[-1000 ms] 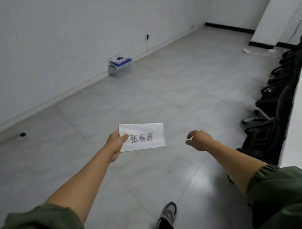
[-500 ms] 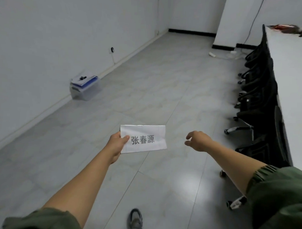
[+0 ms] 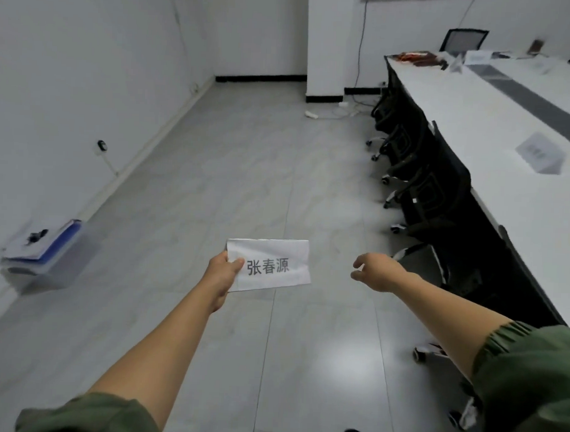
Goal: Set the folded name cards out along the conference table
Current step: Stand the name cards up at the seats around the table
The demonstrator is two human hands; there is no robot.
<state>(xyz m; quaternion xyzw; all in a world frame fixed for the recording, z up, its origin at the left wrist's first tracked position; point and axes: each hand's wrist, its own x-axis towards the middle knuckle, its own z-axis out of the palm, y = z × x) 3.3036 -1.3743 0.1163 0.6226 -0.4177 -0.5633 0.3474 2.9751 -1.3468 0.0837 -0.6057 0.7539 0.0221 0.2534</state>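
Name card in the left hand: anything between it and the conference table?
Yes. A row of black chairs lines the near edge of the conference table, between it and the name card, which the left hand pinches over the floor.

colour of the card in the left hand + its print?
White name card, grey printed characters, pinched at its edge by the left hand. Head view.

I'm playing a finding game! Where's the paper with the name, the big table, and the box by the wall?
name card (image 3: 269,267): head view, on its printed writing.
conference table (image 3: 480,132): head view, bare white top.
plastic box (image 3: 59,269): head view, its clear side wall.
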